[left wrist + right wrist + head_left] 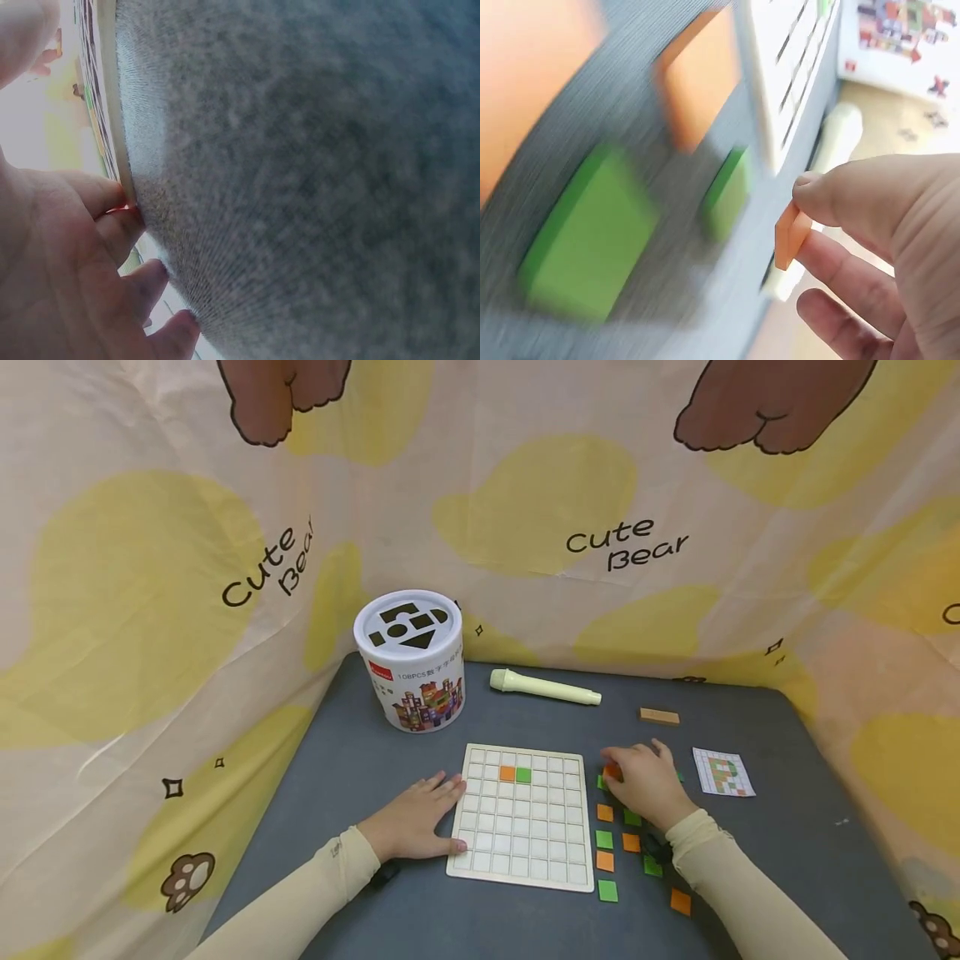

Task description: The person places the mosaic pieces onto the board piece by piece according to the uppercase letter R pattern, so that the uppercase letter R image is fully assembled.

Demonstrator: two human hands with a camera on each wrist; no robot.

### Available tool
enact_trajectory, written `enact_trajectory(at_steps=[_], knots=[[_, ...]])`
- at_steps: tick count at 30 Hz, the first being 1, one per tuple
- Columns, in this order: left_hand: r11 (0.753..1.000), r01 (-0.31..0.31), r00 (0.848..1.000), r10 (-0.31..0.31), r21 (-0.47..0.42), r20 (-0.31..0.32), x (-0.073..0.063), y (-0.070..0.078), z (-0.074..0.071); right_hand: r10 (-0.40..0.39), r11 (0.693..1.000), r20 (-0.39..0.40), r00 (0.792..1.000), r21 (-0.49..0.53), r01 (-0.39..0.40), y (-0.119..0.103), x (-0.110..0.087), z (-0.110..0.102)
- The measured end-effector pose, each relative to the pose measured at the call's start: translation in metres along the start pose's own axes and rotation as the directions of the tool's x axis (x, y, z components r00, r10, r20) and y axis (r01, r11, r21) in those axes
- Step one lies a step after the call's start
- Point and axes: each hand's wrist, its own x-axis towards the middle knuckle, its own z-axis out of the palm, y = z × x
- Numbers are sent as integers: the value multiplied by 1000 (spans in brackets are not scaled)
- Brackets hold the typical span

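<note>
A white grid board (517,839) lies on the table; one orange tile (507,773) and one green tile (523,775) sit side by side in an upper row. My left hand (411,821) rests at the board's left edge, fingers spread and touching it. To the right of the board, my right hand (647,783) pinches an orange square tile (786,238) between thumb and finger, held above the table in the right wrist view. Below that hand, several loose tiles lie in rough columns, among them a green tile (607,891) and an orange tile (680,902).
A lidded white tub (416,681) with shape cutouts stands at the back left. Beside it lie a pale yellow microphone-shaped stick (547,687) and a small wooden block (659,717). A card with a coloured grid pattern (723,772) is on the right. Patterned cloth hangs behind the table.
</note>
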Motion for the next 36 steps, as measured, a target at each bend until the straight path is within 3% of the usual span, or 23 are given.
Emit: enact_trajectory(at_steps=[6,15,36], knots=[[1000,6,1000,-6,20,-2,0,-1,5,-68,998,5,998,0,69,-30,13,9],[1000,-5,1000,5,3,-12,-1,-2,-1,-130,991,54,990,9,130,-60,35,25],[1000,-16,1000,16,-24,1,-3,0,-4,-173,984,91,981,56,169,-83,46,40]])
